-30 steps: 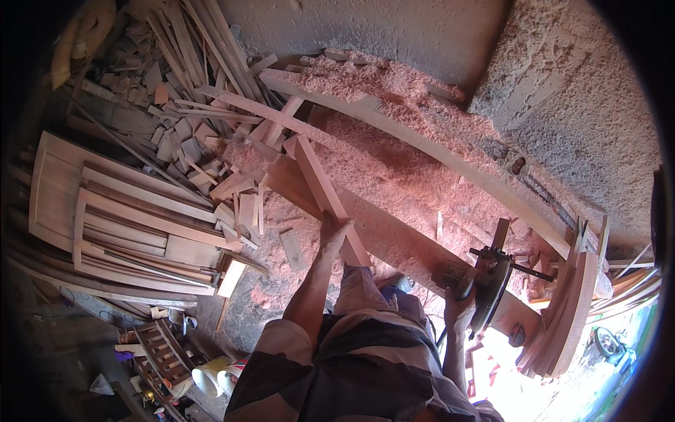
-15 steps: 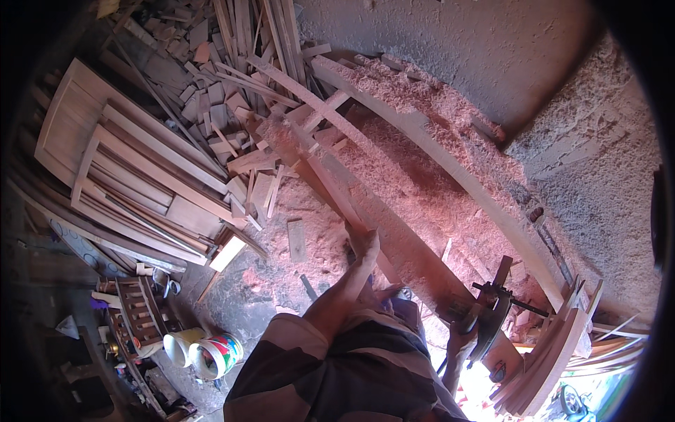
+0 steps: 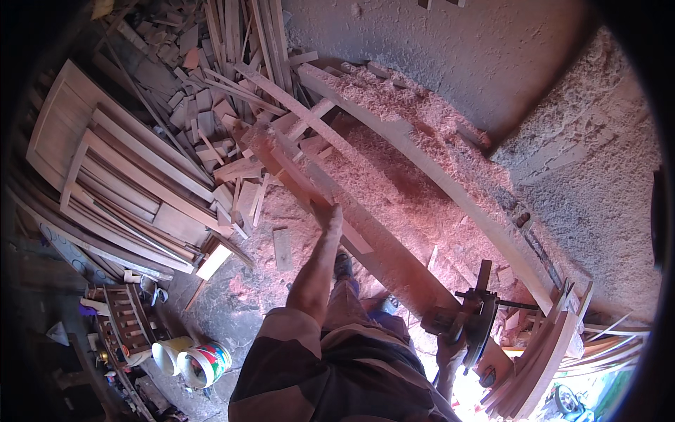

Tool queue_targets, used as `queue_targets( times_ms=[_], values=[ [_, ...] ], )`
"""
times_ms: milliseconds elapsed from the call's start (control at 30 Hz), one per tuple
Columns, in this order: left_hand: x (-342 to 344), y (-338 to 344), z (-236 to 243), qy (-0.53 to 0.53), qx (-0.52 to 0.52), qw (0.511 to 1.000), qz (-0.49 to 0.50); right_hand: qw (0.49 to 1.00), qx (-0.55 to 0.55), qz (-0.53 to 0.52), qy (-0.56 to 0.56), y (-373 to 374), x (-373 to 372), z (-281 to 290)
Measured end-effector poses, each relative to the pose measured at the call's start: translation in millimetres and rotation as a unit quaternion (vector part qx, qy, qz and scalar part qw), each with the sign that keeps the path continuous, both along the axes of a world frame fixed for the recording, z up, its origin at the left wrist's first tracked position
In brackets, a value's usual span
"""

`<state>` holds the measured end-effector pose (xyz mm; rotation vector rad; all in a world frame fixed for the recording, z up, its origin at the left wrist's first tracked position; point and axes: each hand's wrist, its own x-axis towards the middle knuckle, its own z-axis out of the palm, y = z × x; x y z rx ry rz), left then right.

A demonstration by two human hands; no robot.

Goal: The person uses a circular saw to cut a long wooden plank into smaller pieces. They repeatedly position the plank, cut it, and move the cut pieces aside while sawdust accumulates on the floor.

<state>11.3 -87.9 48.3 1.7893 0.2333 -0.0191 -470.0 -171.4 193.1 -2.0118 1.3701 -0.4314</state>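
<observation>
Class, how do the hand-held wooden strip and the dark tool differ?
The wooden strip is pinkish brown; the dark tool is mostly black.
The strip is long and straight; the tool is bulky, with bars jutting out.
The left hand holds the strip, the right hand the tool.
Both are hand-held.

Rough grey wall (image 3: pixel 436 49) along top; grey floor (image 3: pixel 242 299) strewn with pinkish shavings (image 3: pixel 446 116); bright light (image 3: pixel 472 395) at lower right.

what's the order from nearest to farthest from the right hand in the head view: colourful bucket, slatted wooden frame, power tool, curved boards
1. Power tool, in the right hand
2. Curved boards, to the right
3. Colourful bucket, well left, on the floor
4. Slatted wooden frame, farther left
</observation>
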Motion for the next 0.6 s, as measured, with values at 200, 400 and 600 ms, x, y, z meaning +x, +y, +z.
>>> queue_targets(
  times_ms=[200,400,600],
  values=[
    [9,-5,0,0.03,-0.004,1.0,-0.005,1.0,-0.005,-0.014,0.02,-17,-9,18],
    [10,6,15,0.004,-0.021,0.996,-0.081,0.995,0.029,0.046,-0.084,-40,-1,61],
    [3,59,57,-0.203,0.17,0.942,-0.206,0.973,0.097,0.194,-0.075,-16,47,131]
  ],
)
